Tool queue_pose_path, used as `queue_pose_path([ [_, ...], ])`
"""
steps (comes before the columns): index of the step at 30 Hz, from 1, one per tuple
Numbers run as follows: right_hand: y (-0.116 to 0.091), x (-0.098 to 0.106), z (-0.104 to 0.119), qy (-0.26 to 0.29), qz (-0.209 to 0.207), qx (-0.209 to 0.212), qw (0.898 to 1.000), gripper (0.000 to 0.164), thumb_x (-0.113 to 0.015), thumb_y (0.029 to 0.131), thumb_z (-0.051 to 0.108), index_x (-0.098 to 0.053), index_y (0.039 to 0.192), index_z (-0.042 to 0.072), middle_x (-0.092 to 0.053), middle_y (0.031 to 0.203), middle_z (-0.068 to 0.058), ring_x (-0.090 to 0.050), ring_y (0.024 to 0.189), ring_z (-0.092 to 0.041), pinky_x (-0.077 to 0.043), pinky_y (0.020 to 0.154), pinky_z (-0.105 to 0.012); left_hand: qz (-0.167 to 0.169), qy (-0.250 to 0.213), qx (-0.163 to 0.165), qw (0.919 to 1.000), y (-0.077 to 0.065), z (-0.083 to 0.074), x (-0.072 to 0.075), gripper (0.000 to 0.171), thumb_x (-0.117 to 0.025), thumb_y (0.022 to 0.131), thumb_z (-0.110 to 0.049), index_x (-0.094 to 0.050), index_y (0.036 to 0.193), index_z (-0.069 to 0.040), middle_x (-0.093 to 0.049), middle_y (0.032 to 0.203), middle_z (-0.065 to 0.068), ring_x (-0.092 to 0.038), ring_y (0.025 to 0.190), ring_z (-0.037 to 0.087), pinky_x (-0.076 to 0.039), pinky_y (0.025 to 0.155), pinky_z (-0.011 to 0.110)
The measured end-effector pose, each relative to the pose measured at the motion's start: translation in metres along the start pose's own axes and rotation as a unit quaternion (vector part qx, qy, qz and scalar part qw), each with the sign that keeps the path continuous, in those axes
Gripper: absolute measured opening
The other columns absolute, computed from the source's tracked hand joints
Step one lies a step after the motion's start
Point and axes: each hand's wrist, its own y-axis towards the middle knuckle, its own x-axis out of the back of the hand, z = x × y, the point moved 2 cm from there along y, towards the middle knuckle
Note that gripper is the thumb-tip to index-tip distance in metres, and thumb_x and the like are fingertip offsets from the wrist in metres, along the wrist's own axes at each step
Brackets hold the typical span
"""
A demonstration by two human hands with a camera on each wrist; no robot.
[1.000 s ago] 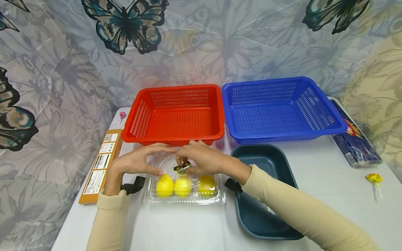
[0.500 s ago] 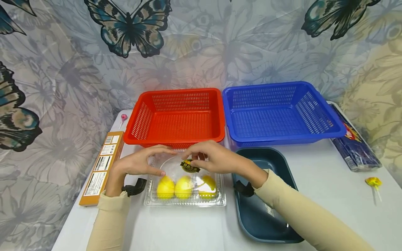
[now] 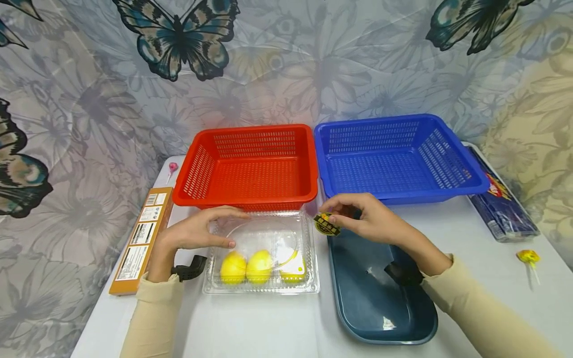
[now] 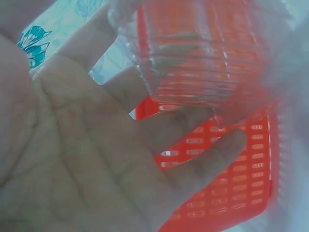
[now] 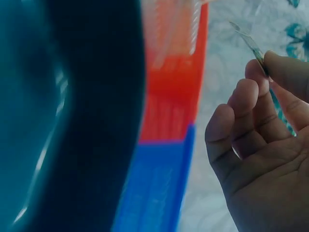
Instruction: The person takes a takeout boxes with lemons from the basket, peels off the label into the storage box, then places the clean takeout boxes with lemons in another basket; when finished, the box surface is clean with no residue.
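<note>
Pinching a black and yellow sticker (image 3: 327, 224) with thumb and fingers, the right hand (image 3: 373, 221) holds it up just to the right of the clear box (image 3: 256, 226), which has yellow fruit (image 3: 259, 266) inside, while the left hand (image 3: 197, 231) has its fingers spread out at the box's left side. Behind the box sits a red basket (image 3: 257, 174), with a blue basket (image 3: 371, 171) behind and to the right of the box. To the right of the box is a dark tray (image 3: 358, 293), and to the box's left is a carton (image 3: 138, 248).
</note>
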Motion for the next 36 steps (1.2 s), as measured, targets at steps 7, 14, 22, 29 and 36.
queue_pose_path([
  [7,-0.031,0.017,-0.022,-0.029,-0.013,-0.022,0.999,0.021,-0.067,0.096,0.002,-0.073,0.112,0.013,-0.067,0.084,0.005,-0.06,0.074,-0.01,-0.052,0.066,-0.023,-0.001,0.03,0.005,0.9995,-0.006,-0.003,-0.002,0.065,-0.084,0.085,-0.025,-0.057,0.145,-0.025,-0.048,0.155,0.006,-0.04,0.146,0.033,-0.039,0.114,0.062],
  [14,-0.041,0.02,-0.034,-0.023,0.023,-0.044,0.999,0.021,-0.068,0.095,0.003,-0.072,0.114,0.012,-0.067,0.085,0.003,-0.062,0.072,-0.018,-0.052,0.063,-0.023,-0.03,0.086,0.038,0.9951,-0.016,-0.004,-0.012,0.066,-0.079,0.088,-0.037,-0.052,0.149,-0.034,-0.033,0.164,0.014,-0.025,0.152,0.042,-0.038,0.106,0.074],
  [22,-0.039,0.018,-0.038,-0.003,0.079,-0.077,0.994,0.023,-0.067,0.095,0.003,-0.07,0.118,0.007,-0.065,0.085,-0.001,-0.056,0.07,-0.01,-0.048,0.061,-0.022,-0.062,0.098,0.041,0.9925,-0.023,-0.002,-0.022,0.068,-0.078,0.089,-0.041,-0.05,0.151,-0.035,-0.028,0.167,0.01,-0.02,0.155,0.041,-0.031,0.109,0.078],
  [29,-0.041,0.014,-0.041,-0.021,0.137,-0.107,0.985,0.034,-0.06,0.093,-0.01,-0.067,0.124,0.002,-0.062,0.084,-0.002,-0.053,0.069,-0.005,-0.045,0.06,-0.02,-0.062,0.094,0.05,0.9924,-0.024,0.0,-0.029,0.07,-0.074,0.091,-0.045,-0.042,0.154,-0.042,-0.018,0.171,0.006,-0.015,0.156,0.043,-0.03,0.108,0.079],
  [36,-0.044,0.016,-0.039,-0.116,0.139,-0.12,0.976,0.033,-0.066,0.092,-0.001,-0.068,0.125,0.005,-0.072,0.099,-0.004,-0.059,0.079,-0.01,-0.051,0.066,-0.022,-0.068,0.086,0.052,0.9926,-0.024,-0.001,-0.032,0.07,-0.074,0.091,-0.045,-0.041,0.153,-0.044,-0.015,0.172,0.003,-0.014,0.157,0.043,-0.027,0.11,0.079],
])
